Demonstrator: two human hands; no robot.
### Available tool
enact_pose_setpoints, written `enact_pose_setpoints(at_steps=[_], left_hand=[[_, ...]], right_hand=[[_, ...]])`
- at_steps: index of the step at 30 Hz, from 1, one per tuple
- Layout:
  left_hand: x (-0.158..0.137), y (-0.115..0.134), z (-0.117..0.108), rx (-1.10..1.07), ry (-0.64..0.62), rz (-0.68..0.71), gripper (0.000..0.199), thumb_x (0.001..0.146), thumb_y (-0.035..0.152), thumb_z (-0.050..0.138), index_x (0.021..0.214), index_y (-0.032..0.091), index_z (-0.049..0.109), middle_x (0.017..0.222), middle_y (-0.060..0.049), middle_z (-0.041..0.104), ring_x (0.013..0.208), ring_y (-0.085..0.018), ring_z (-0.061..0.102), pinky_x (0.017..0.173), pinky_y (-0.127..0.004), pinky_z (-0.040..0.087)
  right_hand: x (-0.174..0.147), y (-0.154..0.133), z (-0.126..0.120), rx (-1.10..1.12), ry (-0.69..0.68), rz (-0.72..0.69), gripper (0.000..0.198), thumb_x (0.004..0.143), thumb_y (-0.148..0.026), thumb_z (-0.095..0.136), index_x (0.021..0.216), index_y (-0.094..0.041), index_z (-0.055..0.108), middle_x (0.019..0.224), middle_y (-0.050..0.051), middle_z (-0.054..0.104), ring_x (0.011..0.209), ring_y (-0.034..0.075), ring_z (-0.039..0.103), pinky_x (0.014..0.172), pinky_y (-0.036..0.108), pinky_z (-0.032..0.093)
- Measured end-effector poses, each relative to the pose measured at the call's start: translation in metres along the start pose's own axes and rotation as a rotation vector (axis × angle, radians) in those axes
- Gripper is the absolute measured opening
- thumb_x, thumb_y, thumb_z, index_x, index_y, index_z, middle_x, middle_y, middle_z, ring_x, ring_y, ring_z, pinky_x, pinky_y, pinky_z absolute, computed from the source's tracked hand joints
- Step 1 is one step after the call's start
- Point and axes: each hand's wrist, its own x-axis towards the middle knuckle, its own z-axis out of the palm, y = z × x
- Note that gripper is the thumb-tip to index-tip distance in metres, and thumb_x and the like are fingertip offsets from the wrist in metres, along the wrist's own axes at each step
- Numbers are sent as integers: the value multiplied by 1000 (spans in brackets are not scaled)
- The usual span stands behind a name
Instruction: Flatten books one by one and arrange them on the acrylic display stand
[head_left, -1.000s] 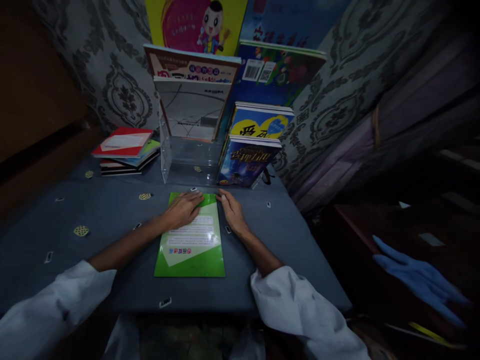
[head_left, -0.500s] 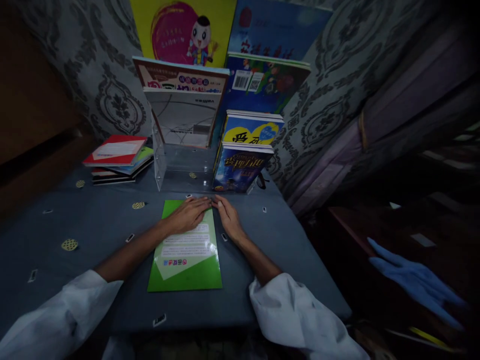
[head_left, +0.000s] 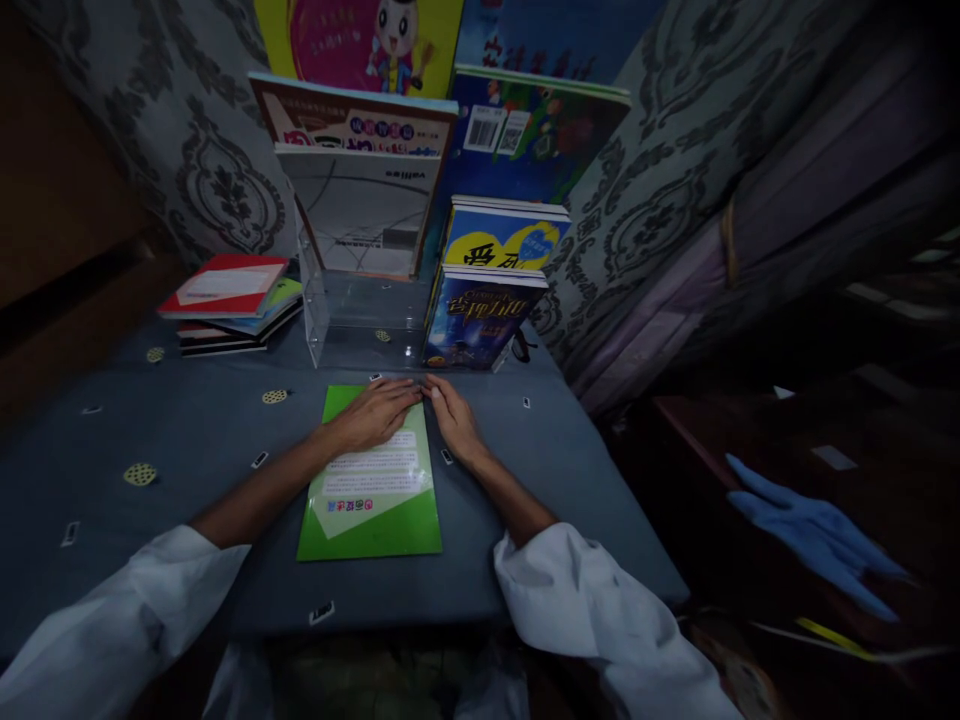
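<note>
A green book (head_left: pixel 360 540) with a pale text panel lies flat on the grey-blue tablecloth. Across its far end rests my left hand (head_left: pixel 379 412), palm down with the fingers stretched out toward the far right corner. My right hand (head_left: pixel 451 418) lies on its side just off that corner, fingers extended and fingertips close to those of my left hand. Whether the right fingertips touch the book's edge is hard to tell. Beyond the hands stands a clear acrylic book rack (head_left: pixel 352 345), holding a dark blue book (head_left: pixel 480 320) at its front right.
A stack of books with a red one (head_left: pixel 225 287) on top sits at the left. Behind the dark blue book are a yellow-and-blue book (head_left: pixel 506 237) and a grey-covered book (head_left: pixel 367 210). A blue glove (head_left: pixel 814 530) lies on a dark surface to the right.
The camera view has shifted slightly, so the rack and table sit higher in the picture. Both hands keep nearly the same place on and beside the green book.
</note>
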Motion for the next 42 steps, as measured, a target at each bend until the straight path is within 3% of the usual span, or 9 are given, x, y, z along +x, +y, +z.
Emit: enact_pose_setpoints(at_steps=[7,13,18,30,35,42], left_hand=[[0,3,-2,1,14,-14,41,100,21,37,134,18,58,142,-11,59,137,-23,49,114,-47,35],[-1,11,-6,49,23,-45,39,98,18,40,130,19,61,132,-11,66,133,-24,53,113,-48,35],[-7,13,-6,118,29,-101,39,99,20,39,131,18,60,133,-10,66,133,-25,53,113,-48,36],[-79,-9,-39,288,78,-408,42,99,29,35,126,13,63,132,-16,65,120,-31,61,103,-49,46],[-73,-5,-32,265,66,-384,43,100,31,35,127,11,62,134,-17,64,124,-31,59,106,-49,44],[-41,6,-20,194,25,-289,40,100,30,40,129,12,61,138,-16,61,128,-30,56,109,-46,43]], right_hand=[[1,-2,-3,-37,-34,-24,46,103,-43,33,132,-20,60,129,11,68,119,24,65,103,42,51],[-6,-11,-3,-224,-110,-128,43,103,-35,33,135,-23,59,131,9,67,124,22,60,109,42,45],[-8,-16,-2,-367,-197,-191,44,99,-25,40,138,-19,58,139,14,61,131,25,53,114,48,39],[-8,-19,-3,-417,-215,-195,42,97,-22,42,133,-14,62,140,15,61,131,26,54,116,51,37],[-7,-16,-3,-362,-200,-194,43,96,-21,41,132,-15,63,138,15,62,130,26,55,112,48,43],[-4,-8,-3,-216,-118,-160,44,97,-25,39,136,-19,59,135,11,64,127,24,58,110,45,45]])
